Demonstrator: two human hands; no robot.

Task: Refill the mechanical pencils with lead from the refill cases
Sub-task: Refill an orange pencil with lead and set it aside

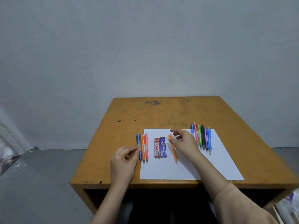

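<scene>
My left hand (125, 157) pinches a thin lead (146, 144) that slants up to the right over three pencils (142, 147) lying at the paper's left edge. A red refill case (157, 148) and a blue refill case (163, 147) lie side by side on the white paper (186, 168). My right hand (184, 141) hovers with relaxed, spread fingers over the top end of an orange pencil (174, 152), which looks blurred; whether the fingers touch it is unclear. Several coloured pencils (201, 138) lie in a row at the paper's far right corner.
The orange-brown wooden desk (161, 113) stands against a grey wall, with bare scuffed wood behind the paper. Grey floor lies to the left. Some pale objects show at the lower right edge of the view (289, 206).
</scene>
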